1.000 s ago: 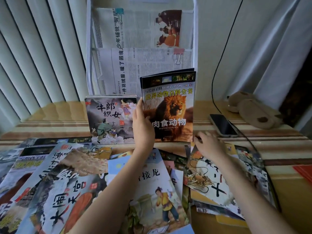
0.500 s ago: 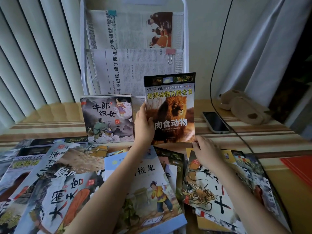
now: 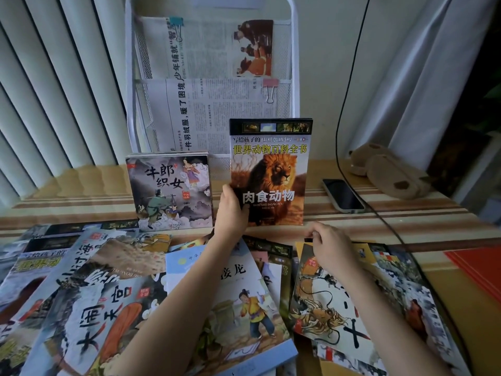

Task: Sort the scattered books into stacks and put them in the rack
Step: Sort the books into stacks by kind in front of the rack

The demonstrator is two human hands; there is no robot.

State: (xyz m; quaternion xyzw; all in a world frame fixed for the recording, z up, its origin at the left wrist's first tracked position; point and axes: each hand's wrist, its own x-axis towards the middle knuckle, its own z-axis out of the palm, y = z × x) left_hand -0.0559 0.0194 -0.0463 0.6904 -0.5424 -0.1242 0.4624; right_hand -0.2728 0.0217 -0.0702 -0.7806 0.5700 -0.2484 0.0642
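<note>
My left hand (image 3: 230, 213) grips the lower left edge of a lion-cover book (image 3: 271, 169), held upright on the table in front of the white mesh rack (image 3: 294, 63). Left of it a stack of grey-cover storybooks (image 3: 169, 191) stands upright against the rack's foot. My right hand (image 3: 329, 245) lies on the scattered books, fingers curled at the top edge of a dragon-cover book (image 3: 320, 308). Several more books cover the near table, among them a blue-edged one with a child in yellow (image 3: 244, 308) under my left forearm.
Clipped newspapers (image 3: 206, 50) fill the rack's two upper pockets. A phone (image 3: 343, 195) with a black cable lies right of the lion book, a brown plush object (image 3: 390, 172) behind it. Red sheets (image 3: 479, 267) sit at the right edge. Vertical blinds hang on the left.
The lion book has shifted slightly right and stands straighter in my left hand. My right hand has drawn back a little from its lower corner onto the scattered books.
</note>
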